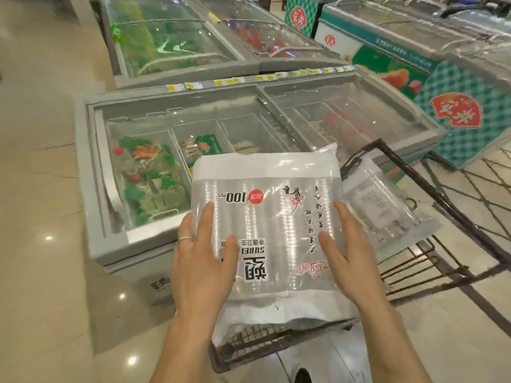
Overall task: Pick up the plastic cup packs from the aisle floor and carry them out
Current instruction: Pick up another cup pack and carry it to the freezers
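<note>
Plastic cup pack [265, 225] lies over the wire cart [442, 201] by the freezer [91, 172], our left hand [204, 261] and right hand [348, 258] flat on top, fingers straight and slightly spread; loading looks nearly done, so next we probably grip the cart to wheel it out.

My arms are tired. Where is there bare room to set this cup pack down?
Bare floor tiles lie left of the grey freezer and again right of the cart. Inside the cart, wire shows bare on the near side of the smaller pack, which crowds its far right corner.
</note>
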{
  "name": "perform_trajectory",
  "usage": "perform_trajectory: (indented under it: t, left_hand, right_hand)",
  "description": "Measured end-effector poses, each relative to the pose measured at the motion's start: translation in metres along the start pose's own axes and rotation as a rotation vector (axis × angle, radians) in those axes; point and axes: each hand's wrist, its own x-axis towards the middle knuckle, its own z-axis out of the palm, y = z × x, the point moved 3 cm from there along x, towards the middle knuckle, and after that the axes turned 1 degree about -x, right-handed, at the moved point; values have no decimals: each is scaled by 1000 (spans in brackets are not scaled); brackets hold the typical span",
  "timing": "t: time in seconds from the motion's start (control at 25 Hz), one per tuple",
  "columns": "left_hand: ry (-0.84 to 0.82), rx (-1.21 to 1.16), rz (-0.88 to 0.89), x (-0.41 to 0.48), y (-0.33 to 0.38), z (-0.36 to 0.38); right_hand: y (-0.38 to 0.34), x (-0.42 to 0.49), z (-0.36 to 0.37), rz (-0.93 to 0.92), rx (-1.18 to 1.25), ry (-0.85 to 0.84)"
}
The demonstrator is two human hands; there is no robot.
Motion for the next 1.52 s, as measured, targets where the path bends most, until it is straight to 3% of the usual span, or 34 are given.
perform_trajectory:
  t: [0.32, 0.56, 0.72, 1.12, 1.52]
  left_hand:
    - [124, 144, -210, 3, -34, 52]
    - [78, 206, -419, -8, -64, 107]
    - [43, 176, -459, -18, -76, 134]
    - [24, 160, -425, -4, -84, 125]
    - [156, 426, -237, 20, -15, 62]
  right_hand:
    - [59, 66, 76, -30, 115, -293]
    - [115, 80, 116, 26, 105, -465]
    - [142, 75, 140, 75, 103, -557]
    - [130, 88, 143, 36, 28, -549]
    - [46, 127, 75, -306, -54, -459]
